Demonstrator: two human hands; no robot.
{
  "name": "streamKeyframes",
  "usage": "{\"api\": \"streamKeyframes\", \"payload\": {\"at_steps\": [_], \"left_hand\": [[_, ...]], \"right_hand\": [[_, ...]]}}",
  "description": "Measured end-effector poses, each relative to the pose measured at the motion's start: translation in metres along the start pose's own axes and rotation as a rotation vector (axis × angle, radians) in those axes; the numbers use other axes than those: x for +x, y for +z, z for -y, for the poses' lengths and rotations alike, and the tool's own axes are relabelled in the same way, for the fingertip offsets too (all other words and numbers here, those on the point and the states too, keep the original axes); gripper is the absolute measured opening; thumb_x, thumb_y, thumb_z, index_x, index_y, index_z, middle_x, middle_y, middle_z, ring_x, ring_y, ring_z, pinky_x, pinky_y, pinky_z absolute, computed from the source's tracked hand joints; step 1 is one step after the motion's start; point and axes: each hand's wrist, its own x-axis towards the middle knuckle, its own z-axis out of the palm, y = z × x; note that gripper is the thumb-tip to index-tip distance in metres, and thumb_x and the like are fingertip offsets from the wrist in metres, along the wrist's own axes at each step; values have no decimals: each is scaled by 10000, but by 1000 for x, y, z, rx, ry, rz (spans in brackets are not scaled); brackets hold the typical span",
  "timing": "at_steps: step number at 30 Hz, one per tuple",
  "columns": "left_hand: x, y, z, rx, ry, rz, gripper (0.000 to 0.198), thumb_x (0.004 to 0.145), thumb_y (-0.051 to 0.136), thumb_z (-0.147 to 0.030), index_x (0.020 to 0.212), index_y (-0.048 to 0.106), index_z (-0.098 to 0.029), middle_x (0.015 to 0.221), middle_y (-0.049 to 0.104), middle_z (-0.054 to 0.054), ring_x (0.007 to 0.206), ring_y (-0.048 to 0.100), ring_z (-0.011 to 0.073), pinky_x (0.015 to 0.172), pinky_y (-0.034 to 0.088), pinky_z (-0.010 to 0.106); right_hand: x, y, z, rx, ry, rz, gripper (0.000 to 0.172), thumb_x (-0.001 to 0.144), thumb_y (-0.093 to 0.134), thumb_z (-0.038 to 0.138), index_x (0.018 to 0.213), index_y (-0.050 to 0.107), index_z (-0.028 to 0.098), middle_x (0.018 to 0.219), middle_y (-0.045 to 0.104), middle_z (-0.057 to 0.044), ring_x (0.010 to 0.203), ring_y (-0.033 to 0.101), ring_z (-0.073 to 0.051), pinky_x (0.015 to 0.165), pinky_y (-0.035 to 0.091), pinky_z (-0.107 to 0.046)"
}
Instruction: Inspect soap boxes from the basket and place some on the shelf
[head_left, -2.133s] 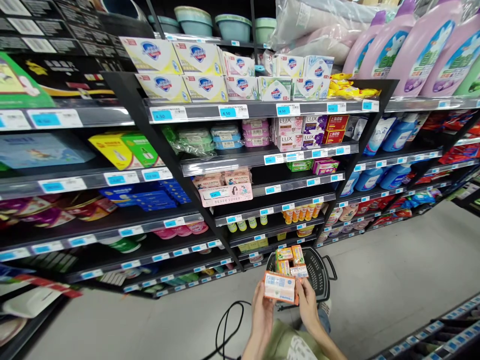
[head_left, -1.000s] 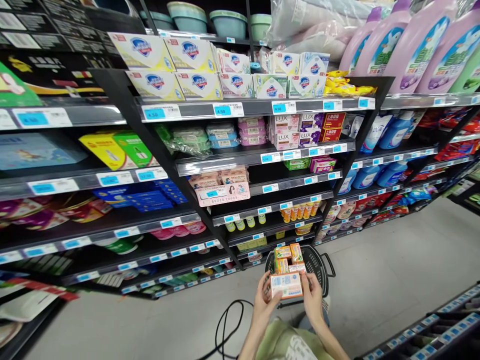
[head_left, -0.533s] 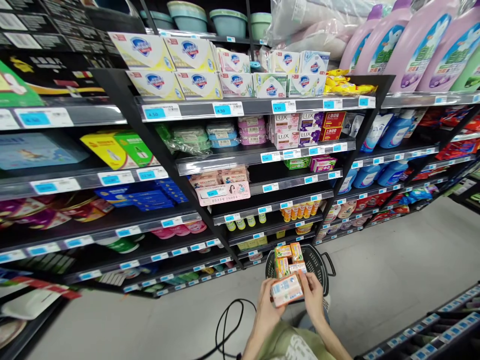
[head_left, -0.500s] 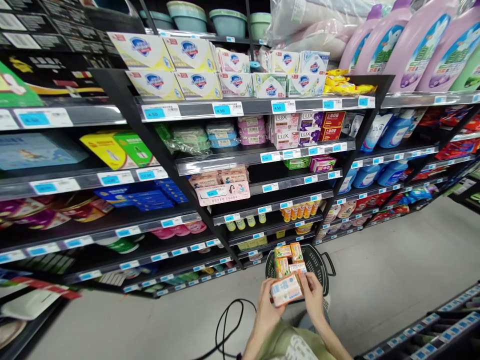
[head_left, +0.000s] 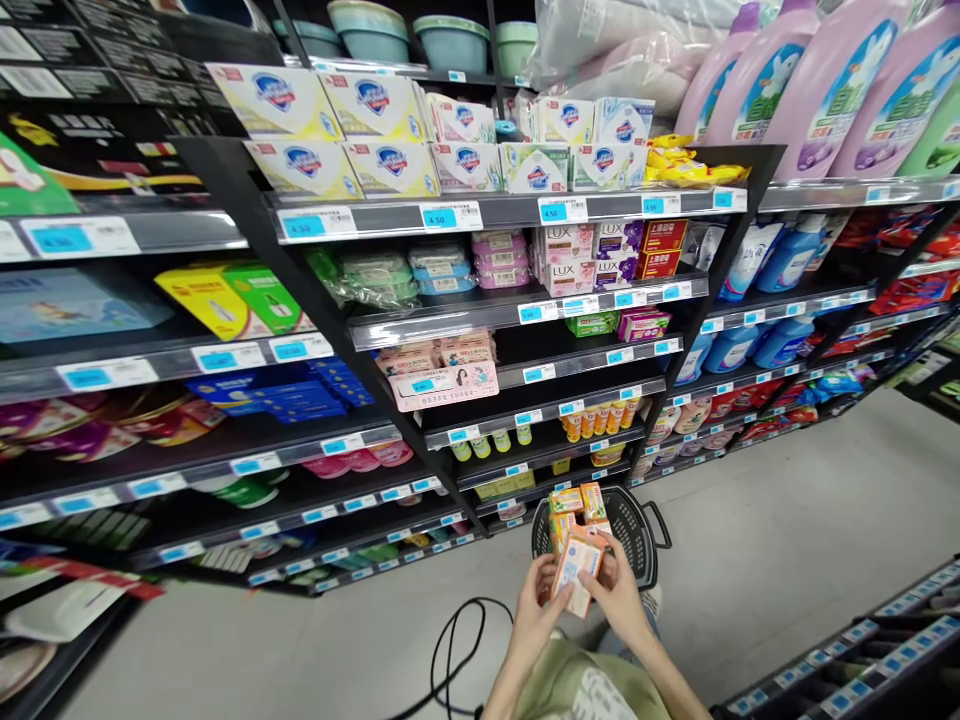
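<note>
Both my hands hold a small orange and white box [head_left: 575, 568] low in the middle of the view, tilted up on end. My left hand [head_left: 535, 612] grips its left side. My right hand [head_left: 620, 598] holds its right side and lower edge. Just beyond the box stands a black plastic shopping basket [head_left: 637, 535] on the floor, with several orange and green boxes [head_left: 574, 507] stacked inside it.
Black store shelves [head_left: 480, 312] with soap boxes, bottles and blue price tags run along the left and back. Large pink detergent bottles [head_left: 840, 90] stand top right. A black cable [head_left: 450, 650] loops on the grey floor. Another shelf edge [head_left: 862, 670] lies at the bottom right.
The box was held flat with its white face up; now it has been turned upright onto its end between both hands. My view shifted slightly.
</note>
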Motion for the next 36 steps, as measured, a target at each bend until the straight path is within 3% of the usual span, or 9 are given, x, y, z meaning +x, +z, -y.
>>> {"api": "streamKeyframes", "payload": {"at_steps": [3, 5, 11, 14, 20, 27, 33, 36], "left_hand": [[0, -3, -3, -31, -127, 163, 661, 712, 908, -545, 1210, 704, -163, 1027, 778, 126, 873, 744, 268, 805, 595, 365], [-3, -1, -3, -93, -208, 211, 685, 658, 946, -541, 1180, 726, -155, 1070, 787, 147, 907, 761, 303, 804, 612, 385], [-8, 11, -2, -266, -245, -59, 788, 608, 977, -535, 1251, 672, -197, 1129, 780, 156, 1014, 775, 353, 771, 656, 408], [-3, 14, -10, -346, -203, -141, 853, 635, 974, -501, 1357, 604, -236, 1203, 772, 151, 1076, 771, 350, 820, 665, 424], [-1, 15, -31, -459, -246, -65, 712, 701, 923, -524, 1279, 641, -218, 1160, 797, 128, 997, 800, 328, 958, 629, 526], [-5, 10, -27, -437, -250, -54, 702, 721, 926, -482, 1299, 621, -228, 1190, 785, 116, 1084, 772, 345, 994, 605, 547], [-3, 9, -25, -539, -276, -24, 709, 758, 907, -519, 1338, 593, -259, 1354, 721, 115, 1250, 696, 329, 1064, 569, 528], [0, 7, -29, -603, -248, -4, 655, 750, 875, -605, 1238, 642, -237, 1408, 685, 120, 1349, 629, 350, 1122, 528, 526]], "right_hand": [[2, -1, 13, -75, -44, 24, 802, 768, 874, 402, 1432, 454, 241, 1064, 805, -92, 976, 785, -292, 924, 614, -451], [3, -1, 19, -93, -55, 40, 758, 780, 872, 414, 1413, 495, 235, 1039, 813, -91, 945, 786, -283, 914, 617, -447], [11, -4, 26, -18, -46, 171, 537, 817, 852, 502, 1236, 667, 221, 1161, 799, -135, 1052, 780, -308, 925, 627, -451], [14, -2, 27, 5, -21, 139, 530, 771, 884, 527, 1158, 720, 205, 1098, 812, -127, 994, 788, -305, 878, 639, -438], [16, 6, 37, 14, -11, -98, 539, 767, 850, 603, 1087, 759, 179, 913, 815, -101, 858, 771, -269, 743, 633, -366], [11, 7, 35, 36, 23, -86, 503, 793, 845, 531, 1145, 737, 188, 1014, 815, -102, 909, 776, -266, 796, 630, -367], [-5, 13, 39, -92, -200, -124, 387, 771, 884, 392, 1077, 742, 202, 1070, 796, -102, 976, 762, -261, 904, 634, -408], [-12, 16, 49, -225, -360, 3, 263, 805, 862, 299, 1050, 784, 242, 1106, 783, -92, 1062, 741, -270, 1002, 603, -449]]}}
